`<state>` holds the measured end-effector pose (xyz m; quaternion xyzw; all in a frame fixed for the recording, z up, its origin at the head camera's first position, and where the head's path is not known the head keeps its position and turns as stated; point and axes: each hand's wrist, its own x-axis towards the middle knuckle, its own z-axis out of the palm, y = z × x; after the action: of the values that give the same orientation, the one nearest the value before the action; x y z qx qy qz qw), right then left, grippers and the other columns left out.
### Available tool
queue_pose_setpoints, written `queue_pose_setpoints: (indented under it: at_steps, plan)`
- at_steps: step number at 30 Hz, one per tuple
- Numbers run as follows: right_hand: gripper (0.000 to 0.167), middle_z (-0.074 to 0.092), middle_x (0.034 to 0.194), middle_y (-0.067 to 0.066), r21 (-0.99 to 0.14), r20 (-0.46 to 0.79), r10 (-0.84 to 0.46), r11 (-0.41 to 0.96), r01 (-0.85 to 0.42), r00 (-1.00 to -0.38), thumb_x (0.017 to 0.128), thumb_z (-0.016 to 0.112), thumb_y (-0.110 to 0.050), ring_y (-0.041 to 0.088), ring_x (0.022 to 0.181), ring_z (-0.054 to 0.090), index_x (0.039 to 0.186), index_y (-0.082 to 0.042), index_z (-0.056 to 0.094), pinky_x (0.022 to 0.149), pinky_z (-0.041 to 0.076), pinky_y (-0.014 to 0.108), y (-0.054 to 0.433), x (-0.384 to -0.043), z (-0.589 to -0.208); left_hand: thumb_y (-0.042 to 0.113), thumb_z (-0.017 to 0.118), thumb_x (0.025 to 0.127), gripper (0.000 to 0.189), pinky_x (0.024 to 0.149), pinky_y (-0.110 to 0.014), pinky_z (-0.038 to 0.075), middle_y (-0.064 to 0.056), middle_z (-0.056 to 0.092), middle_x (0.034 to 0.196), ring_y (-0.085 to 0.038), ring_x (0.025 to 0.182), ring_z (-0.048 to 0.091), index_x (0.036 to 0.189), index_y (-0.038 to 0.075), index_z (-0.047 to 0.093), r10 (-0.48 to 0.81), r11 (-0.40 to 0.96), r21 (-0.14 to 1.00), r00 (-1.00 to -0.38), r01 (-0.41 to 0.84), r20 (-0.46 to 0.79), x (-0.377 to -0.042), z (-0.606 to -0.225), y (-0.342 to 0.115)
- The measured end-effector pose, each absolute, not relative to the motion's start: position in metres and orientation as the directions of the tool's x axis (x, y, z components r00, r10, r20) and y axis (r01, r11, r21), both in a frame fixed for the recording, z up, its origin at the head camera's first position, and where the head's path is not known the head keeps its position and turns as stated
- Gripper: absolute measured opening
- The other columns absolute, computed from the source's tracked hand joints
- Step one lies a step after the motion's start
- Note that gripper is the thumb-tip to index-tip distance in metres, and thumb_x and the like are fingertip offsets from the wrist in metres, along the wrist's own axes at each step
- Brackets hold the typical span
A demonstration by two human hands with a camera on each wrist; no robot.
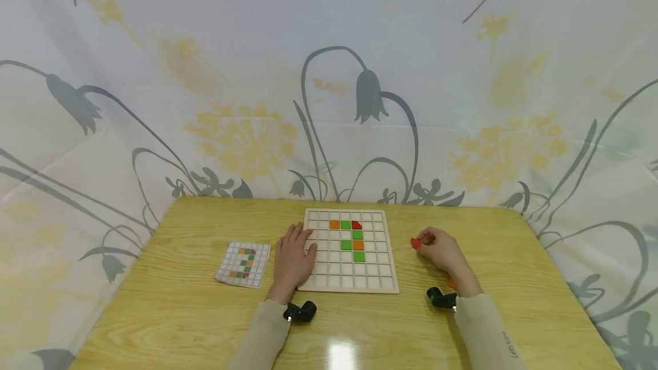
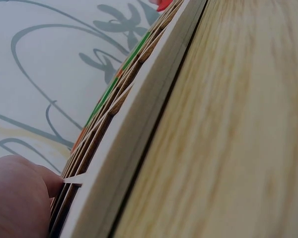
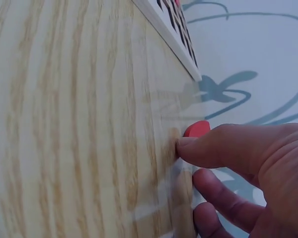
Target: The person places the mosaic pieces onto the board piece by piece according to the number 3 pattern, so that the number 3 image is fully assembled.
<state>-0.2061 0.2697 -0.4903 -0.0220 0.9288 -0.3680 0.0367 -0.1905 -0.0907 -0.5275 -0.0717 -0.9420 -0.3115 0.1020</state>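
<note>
A pale wooden grid board [image 1: 324, 278] lies on the table, with orange, green and red pieces set in several of its cells. My left hand [image 1: 294, 258] rests on the board's left edge, its fingers extended; in the left wrist view the thumb [image 2: 20, 198] touches the rim. To the right of the board, my right hand [image 1: 440, 250] pinches a red piece [image 1: 416, 243] with a rounded edge. The right wrist view shows that red piece [image 3: 197, 129] between thumb and fingers, close to the tabletop. An orange piece [image 1: 452, 283] lies partly hidden beneath the right wrist.
Left of the board lies a printed pattern card [image 1: 233, 267] with a coloured grid. The wooden table [image 1: 169, 313] meets a flower-patterned cloth backdrop [image 1: 329, 147] at its far edge. Black wrist devices [image 1: 303, 311] sit at both sleeves.
</note>
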Motion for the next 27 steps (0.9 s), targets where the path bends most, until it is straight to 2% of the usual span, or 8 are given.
queue_pose_setpoints:
  at_steps: [9,27]
  plan:
    - [0.021,0.064,0.092,0.011,-0.706,-0.035,-0.076,0.707,-0.029,-0.997,0.079,0.074,0.001,0.027,0.085,0.059,0.097,0.001,0.063,0.072,0.047,0.037,0.2674,-0.2063,-0.4864,0.027,0.053,0.103,0.040,0.116,-0.057,0.022,-0.014,0.038,0.156,-0.034,0.146,0.027,0.139,0.010,0.058,0.071,0.800,0.566,-0.969,0.198,0.238,-0.1921,-0.5271,-0.0920]
    - [0.015,0.063,0.086,0.010,-0.718,-0.044,-0.015,0.695,0.021,-0.999,0.085,0.073,-0.002,0.023,0.074,0.055,0.097,-0.001,0.063,0.065,0.045,0.033,0.2669,-0.2022,-0.4907,0.027,0.053,0.103,0.039,0.115,-0.058,0.023,-0.015,0.039,0.155,-0.035,0.146,0.028,0.137,0.009,0.059,0.077,0.791,0.574,-0.965,0.213,0.251,-0.1886,-0.5271,-0.0918]
